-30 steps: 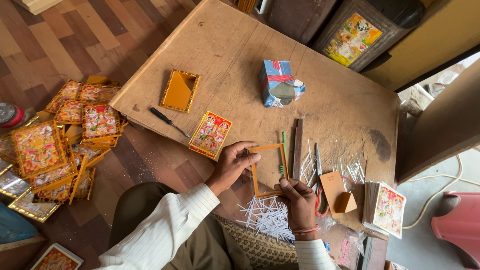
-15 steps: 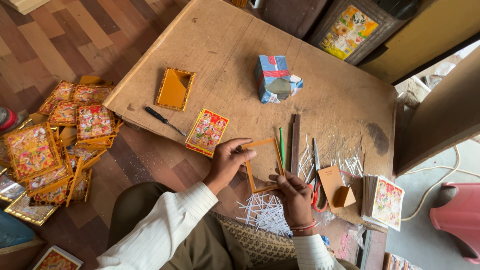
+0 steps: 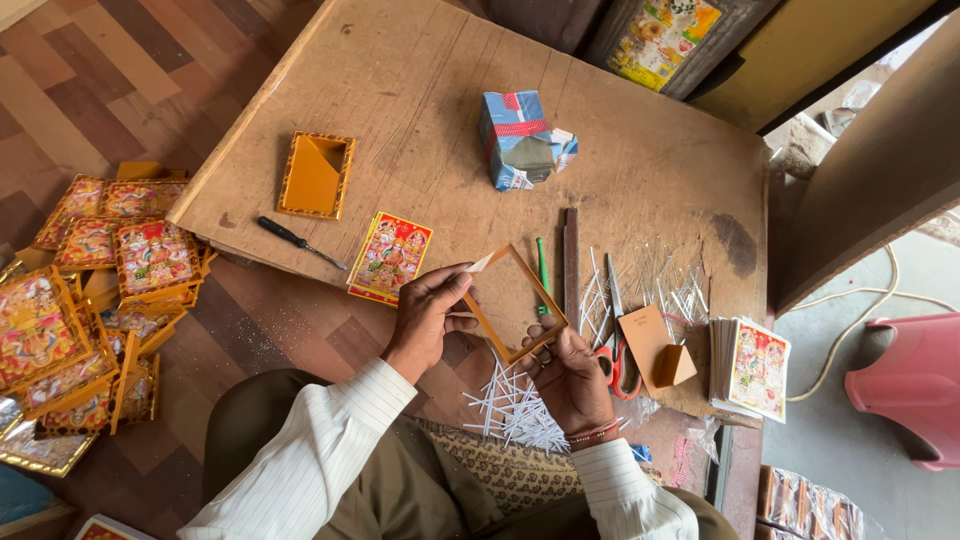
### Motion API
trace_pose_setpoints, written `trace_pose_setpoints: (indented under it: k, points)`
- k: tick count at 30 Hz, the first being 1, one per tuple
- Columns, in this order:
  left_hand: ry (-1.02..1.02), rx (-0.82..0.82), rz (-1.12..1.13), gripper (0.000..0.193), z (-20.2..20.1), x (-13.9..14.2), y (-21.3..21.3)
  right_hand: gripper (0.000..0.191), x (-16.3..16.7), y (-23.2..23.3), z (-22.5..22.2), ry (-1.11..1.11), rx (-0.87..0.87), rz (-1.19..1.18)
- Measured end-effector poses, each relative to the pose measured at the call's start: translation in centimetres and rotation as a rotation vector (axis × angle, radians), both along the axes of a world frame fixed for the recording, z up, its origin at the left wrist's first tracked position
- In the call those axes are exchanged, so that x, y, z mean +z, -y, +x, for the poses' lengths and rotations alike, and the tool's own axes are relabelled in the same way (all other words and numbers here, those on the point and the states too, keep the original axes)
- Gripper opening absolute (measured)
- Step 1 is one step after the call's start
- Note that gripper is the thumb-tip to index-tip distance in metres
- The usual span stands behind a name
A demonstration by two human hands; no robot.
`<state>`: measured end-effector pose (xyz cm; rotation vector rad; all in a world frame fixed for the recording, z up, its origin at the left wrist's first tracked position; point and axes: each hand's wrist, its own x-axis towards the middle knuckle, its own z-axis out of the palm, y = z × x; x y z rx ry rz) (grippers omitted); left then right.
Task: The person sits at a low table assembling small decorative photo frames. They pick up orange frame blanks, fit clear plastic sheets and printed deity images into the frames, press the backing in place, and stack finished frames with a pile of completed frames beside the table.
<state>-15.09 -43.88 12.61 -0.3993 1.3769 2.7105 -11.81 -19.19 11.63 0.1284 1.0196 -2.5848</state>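
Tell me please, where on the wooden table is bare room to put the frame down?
The widest bare patch on the table lies between the orange tray and the blue box. Another lies right of the box, toward the dark stain. It is crowded from the green tool through the scissors to the card stack.

Worn board table (image 3: 640, 150) stands on patterned wooden floor (image 3: 110, 70); perhaps a red plastic seat (image 3: 905, 385) beside.

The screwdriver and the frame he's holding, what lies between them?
In the head view, a colourful picture card lies between the black screwdriver and the orange frame.
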Motion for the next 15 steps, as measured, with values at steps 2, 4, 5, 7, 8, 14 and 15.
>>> trace_pose_setpoints:
  k: [2, 4, 5, 7, 8, 14, 15]
  points:
    - [0.019, -0.009, 0.033, 0.033, -0.1, -0.8, 0.2, 0.034, 0.2, 0.2, 0.1, -0.008, 0.026, -0.054]
    - [0.046, -0.015, 0.063, 0.034, -0.3, -1.9, 0.0, 0.034, 0.8, 0.7, 0.3, -0.019, 0.05, -0.076]
    - [0.066, 0.0, 0.064, 0.033, -0.3, -2.4, -0.2, 0.035, 1.1, 1.0, 0.4, -0.038, 0.047, -0.077]
    - [0.108, 0.023, 0.069, 0.032, -0.2, -3.0, -0.8, 0.037, 1.9, 1.5, 0.4, -0.077, 0.033, -0.076]
    - [0.087, 0.05, 0.028, 0.032, 0.0, -3.1, -1.1, 0.039, 2.2, 1.7, 0.4, -0.004, 0.021, -0.047]
    - [0.049, -0.108, -0.092, 0.027, 1.4, -2.8, -0.9, 0.042, 0.7, 1.3, 1.6, -0.014, -0.129, 0.473]
    - [0.051, -0.117, -0.112, 0.026, 1.8, -3.2, -0.8, 0.041, 0.1, 1.4, 1.6, -0.018, -0.111, 0.433]
